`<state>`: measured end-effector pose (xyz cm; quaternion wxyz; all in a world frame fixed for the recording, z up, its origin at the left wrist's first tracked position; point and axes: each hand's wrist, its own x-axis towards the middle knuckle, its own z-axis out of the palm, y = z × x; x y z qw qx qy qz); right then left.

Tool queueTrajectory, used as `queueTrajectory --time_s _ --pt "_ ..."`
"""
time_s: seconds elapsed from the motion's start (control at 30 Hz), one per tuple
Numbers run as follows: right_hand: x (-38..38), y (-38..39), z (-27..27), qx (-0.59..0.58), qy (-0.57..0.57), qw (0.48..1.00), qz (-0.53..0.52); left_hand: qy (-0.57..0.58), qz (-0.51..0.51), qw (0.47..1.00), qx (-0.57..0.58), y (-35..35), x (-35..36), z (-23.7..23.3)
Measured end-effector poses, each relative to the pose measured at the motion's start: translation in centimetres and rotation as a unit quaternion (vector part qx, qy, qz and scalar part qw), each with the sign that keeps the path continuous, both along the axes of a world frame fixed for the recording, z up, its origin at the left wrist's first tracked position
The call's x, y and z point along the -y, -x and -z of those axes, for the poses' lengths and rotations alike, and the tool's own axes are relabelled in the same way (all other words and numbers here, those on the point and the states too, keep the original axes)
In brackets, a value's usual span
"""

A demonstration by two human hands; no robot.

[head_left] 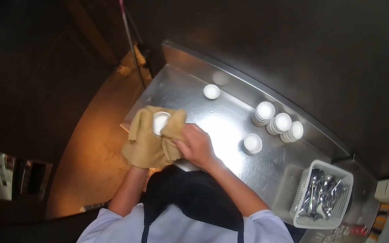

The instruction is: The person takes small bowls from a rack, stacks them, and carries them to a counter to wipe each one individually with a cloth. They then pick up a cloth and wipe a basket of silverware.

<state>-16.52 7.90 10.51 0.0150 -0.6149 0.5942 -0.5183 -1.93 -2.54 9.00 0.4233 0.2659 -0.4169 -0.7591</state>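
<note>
A small white dish (160, 121) sits inside a tan cloth (149, 140) above the near edge of a steel counter (197, 104). My left hand (142, 151) lies under the cloth and is hidden by it, holding cloth and dish. My right hand (196, 146) grips a fold of the cloth and presses it against the dish's right side. Both forearms come up from the bottom of the view, in light blue sleeves over a dark apron.
On the counter stand a single white dish (211, 92), three stacks of white dishes (279, 121) near the back wall, and a short stack (252, 144) in the middle. A white basket of cutlery (323, 195) sits at the right. More spoons lie lower right.
</note>
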Motion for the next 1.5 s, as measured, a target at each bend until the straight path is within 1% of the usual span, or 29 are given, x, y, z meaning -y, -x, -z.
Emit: queueTrajectory --time_s 0.03,0.07,0.13,0.17,0.27,0.3,0.37,0.43,0.53,0.57,0.67,0.7,0.73,0.8,0.83,0.9,0.93,0.97,1.0,1.07,1.13,1.17,1.27,1.33,1.37,1.4,1.43,1.47,1.5 --pt "0.6 -0.1 -0.4 -0.104 0.022 0.994 -0.001 -0.007 0.045 0.999 -0.022 1.0 0.1 3.2" --pt "1.1 -0.3 0.3 -0.124 -0.004 0.992 0.027 -0.015 0.091 0.995 -0.043 1.9 0.2 4.7" --pt "2.3 -1.0 2.1 -0.163 -0.06 0.982 0.073 0.033 0.108 0.993 0.041 2.9 0.0 2.9" --pt "3.2 -1.3 2.3 -0.127 -0.098 0.981 0.106 0.058 0.11 0.989 0.079 3.2 0.3 2.3" --pt "5.2 -2.5 2.3 -0.003 -0.185 0.964 0.191 -0.063 0.121 0.988 0.077 1.7 1.5 4.1" --pt "6.1 -2.1 2.7 0.04 -0.193 0.957 0.214 0.078 0.17 0.939 0.29 2.0 2.0 2.1" --pt "7.3 -1.8 3.7 0.122 -0.204 0.943 0.234 0.272 0.16 0.853 0.416 1.8 3.5 1.8" --pt "7.6 -1.7 4.4 0.2 -0.212 0.93 0.226 0.343 0.116 0.835 0.415 0.9 6.0 2.7" --pt "7.3 -1.2 4.3 0.081 -0.304 0.918 0.242 0.414 0.093 0.79 0.442 -0.7 10.1 4.1" --pt "7.4 -1.4 5.0 0.034 -0.232 0.933 0.274 0.433 0.1 0.774 0.452 -0.9 11.2 4.5" --pt "9.5 -2.2 3.2 0.231 -0.208 0.937 0.16 0.498 0.136 0.723 0.46 -0.4 12.1 5.2" --pt "10.1 -2.4 2.1 0.285 -0.252 0.917 0.12 0.523 0.143 0.704 0.46 -0.1 12.1 5.3" --pt "10.6 -2.2 2.9 0.252 -0.248 0.924 0.145 0.553 0.138 0.679 0.462 0.3 12.2 5.4" --pt "11.6 -0.9 5.9 0.185 -0.237 0.934 0.192 0.622 0.109 0.612 0.475 0.8 12.5 5.6" --pt "11.7 -0.2 6.4 0.201 -0.195 0.933 0.225 0.661 0.086 0.562 0.49 0.8 12.9 5.7" --pt "12.3 4.3 12.5 0.289 -0.204 0.882 0.313 0.74 0.024 0.392 0.546 0.1 14.1 5.8" --pt "12.3 6.9 15.3 0.269 -0.206 0.871 0.356 0.758 0.013 0.306 0.576 -0.3 14.6 5.9" --pt "12.4 8.9 16.5 0.275 -0.221 0.852 0.387 0.763 0.018 0.243 0.599 -0.8 15.2 6.2" --pt "12.2 8.9 14.0 0.261 -0.225 0.84 0.419 0.765 0.022 0.177 0.619 -1.4 15.7 6.7" --pt "13.0 12.8 18.1 0.386 -0.232 0.803 0.391 0.661 0.043 0.439 0.607 -2.7 16.6 10.2" --pt "13.5 13.9 17.6 0.486 -0.195 0.784 0.334 0.563 0.064 0.593 0.573 -3.4 16.8 10.8" --pt "13.4 14.1 17.6 0.534 -0.176 0.769 0.304 0.536 0.077 0.626 0.562 -3.9 16.7 11.2" --pt "13.6 11.8 13.3 0.243 -0.278 0.829 0.42 0.475 0.104 0.642 0.593 -4.5 15.4 6.7" --pt "15.2 7.6 6.6 0.431 -0.186 0.861 0.193 0.492 0.072 0.666 0.556 -4.0 15.6 7.7" --pt "15.3 4.3 2.5 0.476 -0.081 0.876 0.004 0.514 0.037 0.7 0.493 -4.2 16.6 10.9" --pt "15.4 -0.8 -5.3 0.435 -0.014 0.894 -0.107 0.538 0.006 0.726 0.429 -4.3 17.5 14.1" --pt "14.5 -4.3 -12.1 0.284 0.016 0.946 -0.156 0.539 0.001 0.728 0.424 -4.0 17.0 13.7" --pt "15.1 -6.8 -15.2 0.141 0.217 0.935 -0.241 0.532 0.007 0.733 0.423 -3.3 16.2 12.4" --pt "14.2 -8.5 -18.0 0.097 0.27 0.909 -0.301 0.522 0.015 0.742 0.42 -2.5 15.1 11.2"
